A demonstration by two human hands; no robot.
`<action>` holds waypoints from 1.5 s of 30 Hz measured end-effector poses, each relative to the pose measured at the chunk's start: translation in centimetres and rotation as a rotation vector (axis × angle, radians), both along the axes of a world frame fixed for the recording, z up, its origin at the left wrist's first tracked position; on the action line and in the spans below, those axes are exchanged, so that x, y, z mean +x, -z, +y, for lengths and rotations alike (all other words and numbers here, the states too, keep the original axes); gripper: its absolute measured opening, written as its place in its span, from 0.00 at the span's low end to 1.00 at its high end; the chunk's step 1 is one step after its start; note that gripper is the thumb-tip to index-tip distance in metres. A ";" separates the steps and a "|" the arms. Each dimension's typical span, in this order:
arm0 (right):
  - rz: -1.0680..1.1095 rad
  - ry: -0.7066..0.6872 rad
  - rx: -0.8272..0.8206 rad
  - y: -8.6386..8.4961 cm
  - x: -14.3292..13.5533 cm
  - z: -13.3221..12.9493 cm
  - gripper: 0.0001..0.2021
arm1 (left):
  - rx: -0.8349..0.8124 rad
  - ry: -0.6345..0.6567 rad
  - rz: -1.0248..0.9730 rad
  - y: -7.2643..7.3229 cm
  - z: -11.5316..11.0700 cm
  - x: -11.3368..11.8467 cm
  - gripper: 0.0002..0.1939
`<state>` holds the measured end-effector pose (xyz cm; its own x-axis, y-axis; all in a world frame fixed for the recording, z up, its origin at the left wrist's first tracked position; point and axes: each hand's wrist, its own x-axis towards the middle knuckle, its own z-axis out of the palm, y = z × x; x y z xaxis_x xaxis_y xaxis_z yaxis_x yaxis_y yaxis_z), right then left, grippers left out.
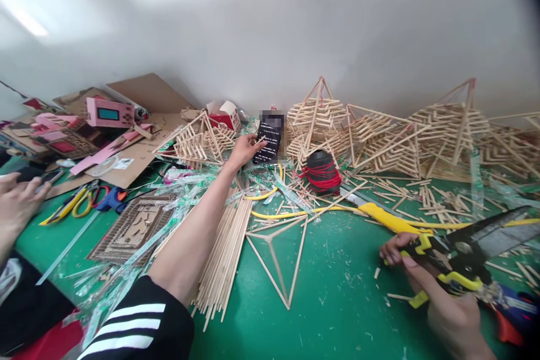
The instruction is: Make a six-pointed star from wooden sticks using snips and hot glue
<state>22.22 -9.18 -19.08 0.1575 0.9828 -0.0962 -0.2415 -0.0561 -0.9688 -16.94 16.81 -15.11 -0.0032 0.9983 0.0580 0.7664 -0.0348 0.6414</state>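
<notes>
My left hand reaches to the back of the green table, its fingers at the screen of an upright phone showing white text. A short thin stick seems to be pinched between the fingertips. In my right hand are large black and yellow shears, blades pointing right. Below my left forearm lies a bundle of long thin wooden sticks. To its right, a triangular stick frame rests on the tabletop. Behind that frame stands a black spool wound with red string.
Several stick pyramids line the wall. Cut stick pieces and a yellow-handled tool lie at right. At left are plastic wrap, cardboard, pliers, and another person's hand with a phone.
</notes>
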 end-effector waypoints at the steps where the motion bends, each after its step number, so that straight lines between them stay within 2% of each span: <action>1: -0.003 -0.001 0.004 0.0 0.1 0.0 0.10 | 0.000 0.013 -0.007 0.0 0.0 0.0 0.20; 8: -0.038 -0.063 0.004 1.2 1.8 0.4 0.12 | 0.038 0.048 -0.016 0.5 0.2 -0.4 0.18; 10: -0.025 -0.068 -0.002 1.7 2.2 0.6 0.12 | 0.063 0.035 -0.011 0.7 0.2 -0.5 0.23; 14: -0.014 -0.081 -0.031 2.2 2.5 0.6 0.14 | 0.112 0.026 -0.004 1.3 0.1 -0.4 0.39; 17: -0.008 -0.070 -0.028 2.1 2.4 0.6 0.15 | 0.141 0.016 0.004 1.8 0.1 -0.1 0.42; 23: -0.030 -0.060 -0.020 1.2 1.8 0.4 0.13 | 0.152 -0.013 0.050 2.1 0.2 -0.2 0.40; 27: -0.033 -0.016 -0.032 0.8 1.4 0.5 0.14 | 0.117 0.037 0.117 1.0 0.3 -1.1 0.35; 31: -0.019 -0.002 -0.037 0.3 0.9 0.4 0.14 | 0.063 0.118 0.199 -0.2 0.4 -2.3 0.33; 33: -0.017 0.016 -0.038 -0.1 0.5 0.3 0.13 | 0.041 0.147 0.244 -0.4 0.4 -2.7 0.28; 35: -0.031 0.017 -0.025 -0.6 0.1 0.1 0.12 | 0.019 0.172 0.288 -0.3 0.4 -3.0 0.21; 37: -0.053 0.003 -0.005 -0.9 -0.1 0.0 0.11 | 0.000 0.190 0.322 0.0 0.4 -3.1 0.18; 45: -0.048 -0.020 -0.044 0.6 1.3 0.9 0.17 | -0.035 0.209 0.366 1.1 0.4 -2.9 0.19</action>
<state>23.54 -8.25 -19.64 0.1438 0.9808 -0.1321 -0.1934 -0.1030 -0.9757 -19.88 17.26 -16.23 0.2145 0.9766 -0.0165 0.9224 -0.1970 0.3322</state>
